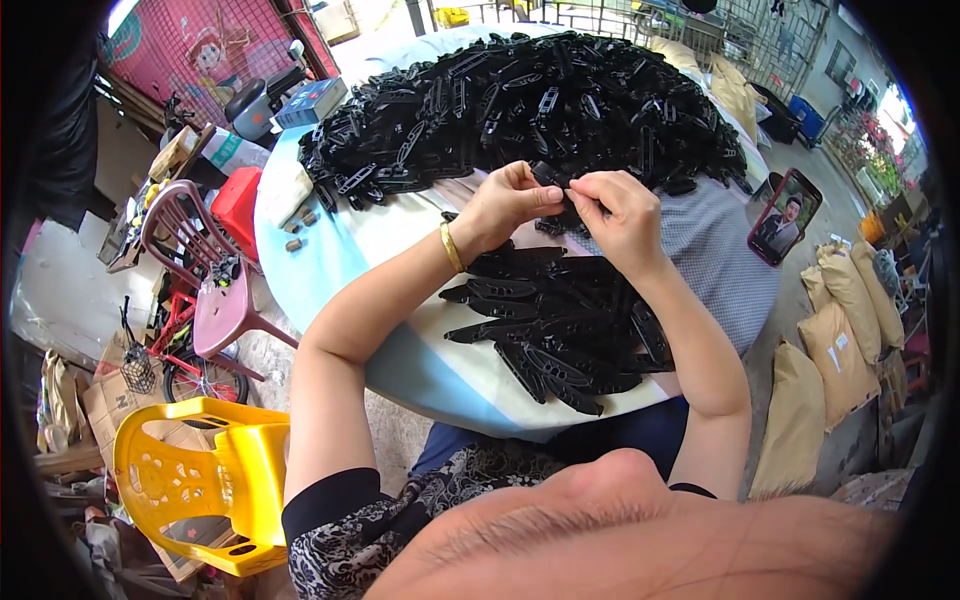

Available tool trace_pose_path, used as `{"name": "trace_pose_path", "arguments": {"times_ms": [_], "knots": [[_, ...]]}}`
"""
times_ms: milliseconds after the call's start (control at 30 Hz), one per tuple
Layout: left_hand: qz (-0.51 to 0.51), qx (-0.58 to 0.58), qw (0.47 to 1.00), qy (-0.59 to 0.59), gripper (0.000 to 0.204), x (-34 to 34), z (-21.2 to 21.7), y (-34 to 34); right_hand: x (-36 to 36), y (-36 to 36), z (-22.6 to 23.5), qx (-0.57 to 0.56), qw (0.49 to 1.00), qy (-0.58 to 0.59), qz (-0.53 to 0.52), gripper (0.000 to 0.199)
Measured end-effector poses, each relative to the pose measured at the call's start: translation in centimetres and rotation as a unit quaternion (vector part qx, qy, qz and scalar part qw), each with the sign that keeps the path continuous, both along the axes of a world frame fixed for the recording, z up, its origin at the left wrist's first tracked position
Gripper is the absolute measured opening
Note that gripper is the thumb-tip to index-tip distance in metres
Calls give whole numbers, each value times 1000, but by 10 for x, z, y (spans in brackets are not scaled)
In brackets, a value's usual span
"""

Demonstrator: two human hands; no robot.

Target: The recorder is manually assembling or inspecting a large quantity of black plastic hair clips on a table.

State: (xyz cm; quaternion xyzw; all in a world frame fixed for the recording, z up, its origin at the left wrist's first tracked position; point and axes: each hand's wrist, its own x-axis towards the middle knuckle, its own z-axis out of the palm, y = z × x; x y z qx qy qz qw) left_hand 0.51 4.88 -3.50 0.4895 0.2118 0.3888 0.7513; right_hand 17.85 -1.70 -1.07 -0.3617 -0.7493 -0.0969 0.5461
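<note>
A small black plastic piece (548, 176) is pinched by my left hand (505, 207), which wears a gold bangle (452, 246). Close beside it, my right hand (622, 212) has thumb and fingertips pressed together at the right end of the piece; whatever they grip there is too small to make out. Behind both hands rises a large heap of long black plastic parts (520, 95). Nearer to me, under my forearms, lies a smaller pile of slotted black plastic parts (540, 320).
Cloths cover the round table (410, 365). A phone (787, 217) stands at its right edge. A yellow plastic chair (185, 480) and a pink chair (222, 310) are on the left, near a red container (238, 210). Full sacks (840, 345) line the right.
</note>
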Motion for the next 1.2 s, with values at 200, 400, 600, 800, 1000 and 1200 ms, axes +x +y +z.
{"name": "trace_pose_path", "arguments": {"times_ms": [200, 400, 600, 800, 1000, 1200], "knots": [[3, -25, 999, -28, 20, 1, -4, -2, -3, -3, 2, 48, 994, -89, -45, 8], [-10, -24, 999, -22, 23, 1, 21, -15, 1, -2, 6, -149, 973, 175, 39, 13], [-100, -58, 991, 62, 27, -12, 22, -4, 5, -2, 12, 62, 988, -123, 69, 22], [-136, -49, 982, 123, 32, -19, 31, -3, 5, -4, 11, 89, 979, -183, 21, 21], [-91, 123, 966, 208, 34, -24, 37, -9, 3, -2, 13, 71, 982, -174, 25, 21], [66, 472, 822, 312, 35, -16, 42, -28, 10, -2, 8, -306, 946, 44, 95, 34]]}}
